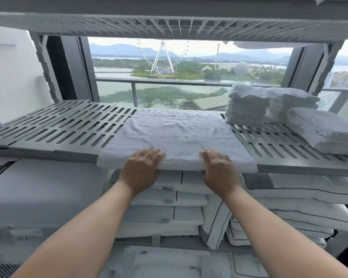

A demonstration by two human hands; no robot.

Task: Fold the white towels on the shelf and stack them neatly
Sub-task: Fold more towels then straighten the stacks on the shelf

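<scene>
We are standing at a slotted grey shelf [58,127] set before a wide window [169,63], with a Ferris wheel [162,57] and water showing beyond the balcony rail. The white towel [175,133] is lying flat across the middle of this shelf. It is reaching from the back edge to the front, and its near edge is hanging just over the front lip. It seems to be spread out this way so that it gives us a smooth, square layer to fold; the doubled thickness at the near edge suggests one fold is already in it.

Our hands are both working at that near edge, side by side and a little apart. The left hand [143,167] is gripping left of the towel's centre and the right hand [219,171] right of it. On each, the fingers are lying on top of the cloth while the thumb is tucking underneath, so each hand is pinching the overhanging edge. We judge that holding it at two points is keeping the edge straight, ready to be carried toward the back for the next fold.

Further right on the same shelf, well apart from our hands, two stacks of folded towels [247,105] are standing side by side at the back, and a larger folded towel [325,131] is lying in front of them. That is probably where this one is heading. Below the shelf, white pillows [169,197] are piled in rows, and an upper shelf [169,23] is running overhead.
</scene>
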